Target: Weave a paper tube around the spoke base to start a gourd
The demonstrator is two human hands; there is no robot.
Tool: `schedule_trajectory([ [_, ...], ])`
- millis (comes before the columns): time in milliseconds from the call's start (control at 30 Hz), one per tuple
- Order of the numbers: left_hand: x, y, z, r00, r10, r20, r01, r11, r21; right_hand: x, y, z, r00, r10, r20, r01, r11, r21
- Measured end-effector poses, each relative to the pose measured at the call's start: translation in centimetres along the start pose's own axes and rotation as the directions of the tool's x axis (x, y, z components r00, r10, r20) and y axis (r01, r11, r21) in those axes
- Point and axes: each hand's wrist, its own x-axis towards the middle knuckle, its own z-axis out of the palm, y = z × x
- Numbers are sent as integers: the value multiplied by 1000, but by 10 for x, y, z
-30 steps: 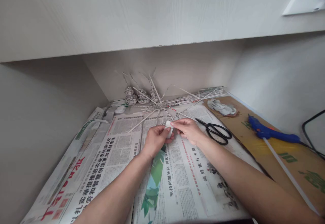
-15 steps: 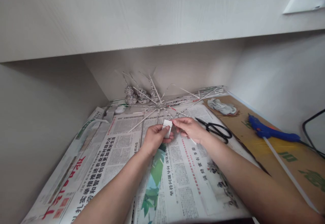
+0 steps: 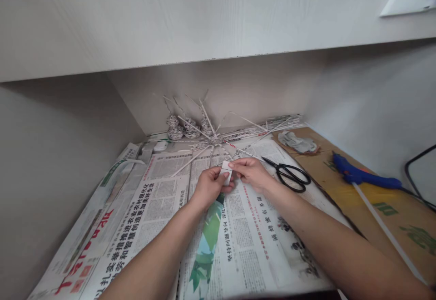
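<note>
My left hand (image 3: 213,183) pinches a small white piece of paper (image 3: 226,167) with a dark line across it, thumb in front and fingers behind. My right hand (image 3: 250,172) has its thumb and fingertips closed on the upper right edge of the same piece. Below my left hand, a long green and light-blue paper strip (image 3: 208,238) runs toward me over the newspaper (image 3: 245,254). Whether that strip joins the white piece is hidden by my fingers. Black scissors (image 3: 288,173) lie just right of my right hand.
Behind my hands is a star-shaped frame of paper sticks (image 3: 215,141). Several wound-paper gourd shapes (image 3: 175,130) stand by the back wall. A blue glue gun (image 3: 364,173) and a crumpled cloth (image 3: 297,142) rest on cardboard (image 3: 371,227) at right. A shelf panel (image 3: 218,18) overhangs.
My right hand has shifted slightly left onto the white paper's upper edge. The paper has tilted and moved a little right. A thin white end seen below my right hand no longer shows.
</note>
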Motion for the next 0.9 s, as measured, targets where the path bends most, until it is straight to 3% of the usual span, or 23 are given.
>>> schedule_trajectory([
  [300,1,-7,2,999,-11,33,11,1000,-4,-4,-2,9,998,18,-61,-14,997,70],
  [700,-3,-3,5,999,29,44,-33,996,78,-8,-1,15,999,11,-51,-5,994,112],
  [900,-7,-1,6,991,126,-55,-111,970,216,-11,2,23,998,-29,-56,36,992,124],
])
